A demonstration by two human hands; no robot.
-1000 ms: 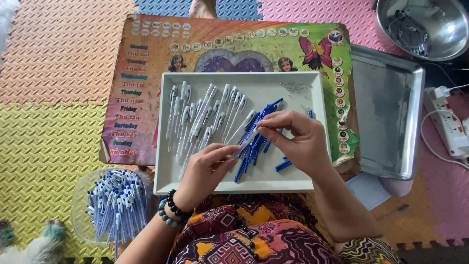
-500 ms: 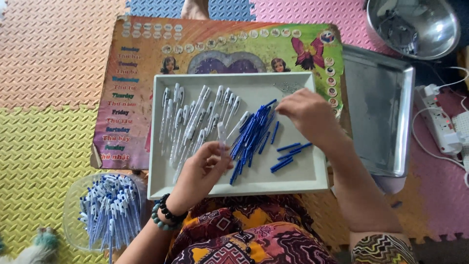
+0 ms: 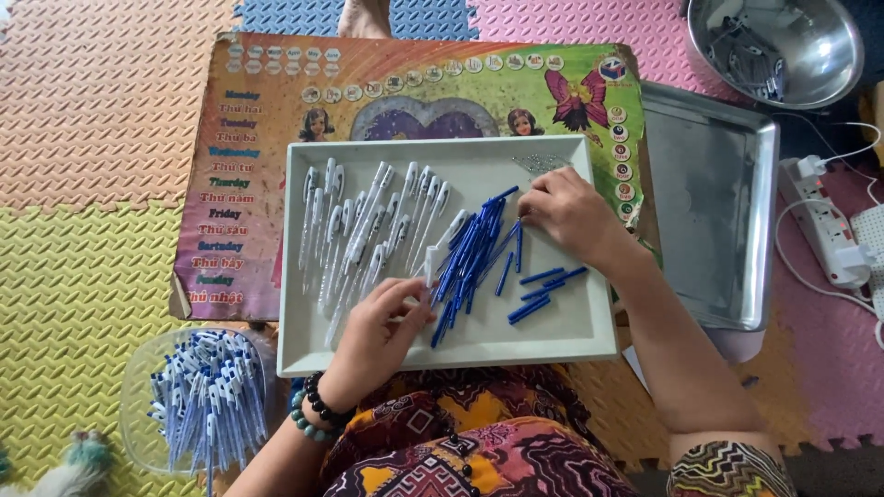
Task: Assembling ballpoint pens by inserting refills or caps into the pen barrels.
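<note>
A white tray (image 3: pixel 589 340) lies on a colourful printed board (image 3: pixel 239 184). Clear pen barrels with white clips (image 3: pixel 359 230) fill its left half. Blue refills (image 3: pixel 474 253) are piled in the middle, and a few loose ones (image 3: pixel 543 290) lie to the right. My left hand (image 3: pixel 378 331) is at the tray's near edge, pinching one clear pen barrel (image 3: pixel 431 264) that points up beside the blue pile. My right hand (image 3: pixel 571 216) rests in the tray's far right part, fingers curled, tips touching down next to the blue refills and just below a small heap of tiny springs (image 3: pixel 539 164).
A clear round tub of assembled blue-and-white pens (image 3: pixel 207 405) stands at the lower left. A metal baking tray (image 3: pixel 718 221) lies right of the white tray. A steel bowl (image 3: pixel 778 46) and a power strip (image 3: pixel 833 239) sit further right. Foam floor mats surround everything.
My right hand left the middle of the blue refill pile and moved to the tray's far right, near the springs. My left hand stayed at the near edge.
</note>
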